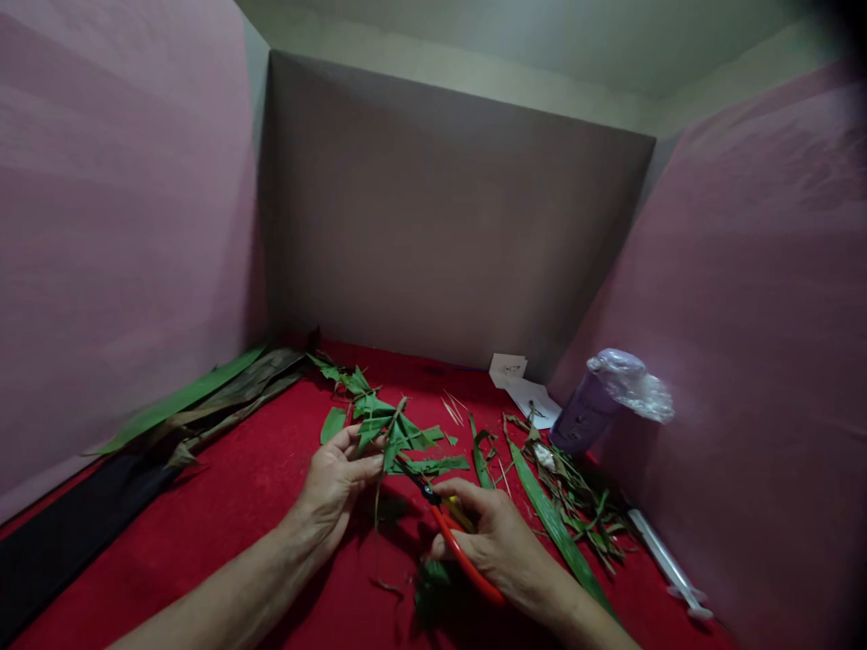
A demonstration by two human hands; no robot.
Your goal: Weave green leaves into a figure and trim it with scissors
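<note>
Near the middle of the red cloth (237,524), my left hand (335,478) pinches a sprig of green leaves (399,429), whose thin stem hangs down below the fingers. My right hand (491,542) is wrapped round the handles of red-handled scissors (467,564). Their dark blades point up and left and reach the lower edge of the leaves beside my left fingertips. Whether the blades touch the sprig I cannot tell. More cut leaf pieces (443,466) lie just behind the blades.
Long green and dried leaves (237,388) and a black strip (81,533) lie at left. At right are a long leaf (559,528), a heap of stems (596,510), a purple container (586,411) with plastic wrap, a syringe (667,560), white papers (532,402) and thin sticks (452,411).
</note>
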